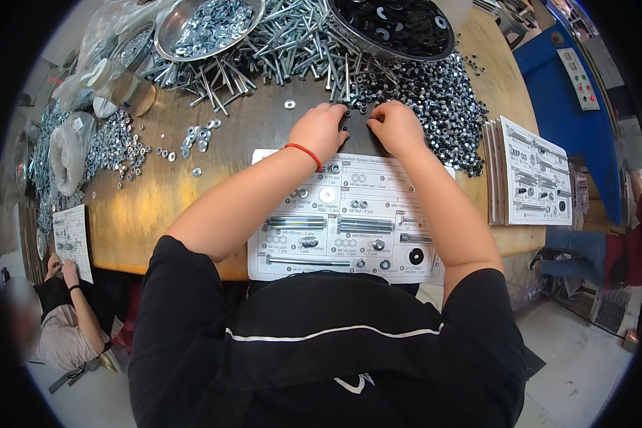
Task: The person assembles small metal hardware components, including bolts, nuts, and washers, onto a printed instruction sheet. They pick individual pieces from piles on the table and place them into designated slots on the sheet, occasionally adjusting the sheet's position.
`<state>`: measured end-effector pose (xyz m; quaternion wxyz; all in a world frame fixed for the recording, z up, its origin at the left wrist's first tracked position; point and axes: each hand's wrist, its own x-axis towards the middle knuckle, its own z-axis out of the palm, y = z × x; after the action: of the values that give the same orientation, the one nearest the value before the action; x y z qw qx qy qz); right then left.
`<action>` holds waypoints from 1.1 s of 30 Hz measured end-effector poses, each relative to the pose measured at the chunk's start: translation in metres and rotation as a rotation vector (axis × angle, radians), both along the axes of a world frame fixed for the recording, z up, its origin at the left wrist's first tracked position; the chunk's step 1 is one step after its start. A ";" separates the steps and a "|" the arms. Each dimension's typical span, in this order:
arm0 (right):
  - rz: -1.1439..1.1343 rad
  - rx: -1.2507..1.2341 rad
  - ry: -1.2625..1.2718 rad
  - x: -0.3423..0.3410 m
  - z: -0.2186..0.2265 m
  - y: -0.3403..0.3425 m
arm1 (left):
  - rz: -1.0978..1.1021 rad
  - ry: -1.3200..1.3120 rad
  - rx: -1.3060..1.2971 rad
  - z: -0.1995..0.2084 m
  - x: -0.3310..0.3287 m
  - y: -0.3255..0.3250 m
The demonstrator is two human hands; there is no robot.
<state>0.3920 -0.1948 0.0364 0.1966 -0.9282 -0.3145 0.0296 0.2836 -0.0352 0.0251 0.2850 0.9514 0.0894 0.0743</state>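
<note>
My left hand [319, 131], with a red band at the wrist, reaches past the far edge of a printed hardware card [264, 265]. Its fingers are curled, and small dark nuts [345, 129] show at the fingertips and thumb. To its right, my right hand [398, 130] is closed at the near left edge of a spread pile of nuts [446, 107]. Whatever its fingers hold, if anything, is hidden. Bolts, washers and nuts are set on the card, among them a long bolt [308, 262] along the near edge and a black washer [416, 256].
Beyond my hands lie a heap of long bolts [292, 46], a metal bowl of washers [214, 28] and a bowl of black washers [392, 25]. Loose flanged nuts [118, 146] and plastic bags [71, 153] are left. Stacked cards [535, 175] stand right; another person [78, 321] works lower left.
</note>
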 end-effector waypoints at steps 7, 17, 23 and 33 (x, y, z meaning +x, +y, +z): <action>-0.065 0.058 0.099 0.002 -0.001 -0.025 | -0.028 -0.019 0.048 0.003 0.004 -0.008; 0.059 0.177 0.154 -0.013 -0.004 -0.040 | -0.147 -0.089 -0.019 -0.008 0.006 -0.005; 0.103 0.198 0.121 -0.021 -0.005 -0.036 | -0.161 -0.026 -0.004 -0.005 0.005 -0.006; 0.064 0.274 0.113 -0.039 0.016 -0.033 | -0.052 -0.186 -0.061 0.032 -0.048 0.023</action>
<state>0.3534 -0.2278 0.0520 0.3380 -0.8790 -0.3334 0.0448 0.2352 -0.0121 0.0568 0.3228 0.9333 0.0399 0.1523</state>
